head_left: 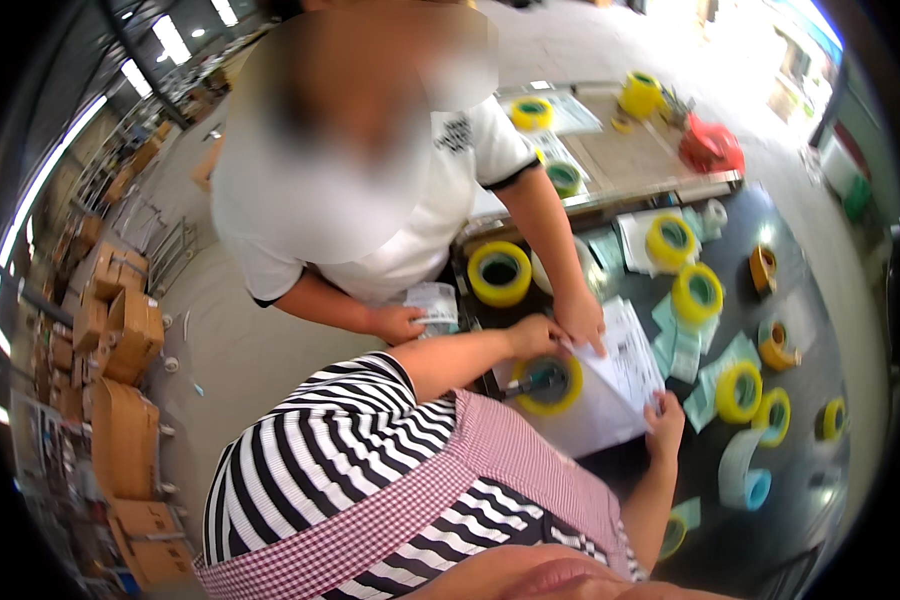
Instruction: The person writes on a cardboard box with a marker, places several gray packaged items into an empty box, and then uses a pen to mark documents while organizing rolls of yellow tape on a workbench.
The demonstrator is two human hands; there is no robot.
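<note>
A stack of printed white sheets [625, 350] lies on the dark table in front of me, with its near part lifted or folded over. My left hand [535, 337] pinches the sheets' left edge, fingers closed. At their right corner my right hand [664, 425] grips the paper between thumb and fingers. A co-worker's hand [580, 318] presses a fingertip onto the printed side, close to my left hand. On the white paper nearest me rests a yellow tape roll [572, 388], with a dark slim object [538, 381] lying across it.
Several yellow tape rolls [698, 292] and pale green slips [682, 350] spread over the dark table [795, 400]. A blue-cored label roll [758, 488] sits at the right. The co-worker, across from me, holds a packet [432, 305]. Behind stands a cart [610, 150] with a red bag [712, 146].
</note>
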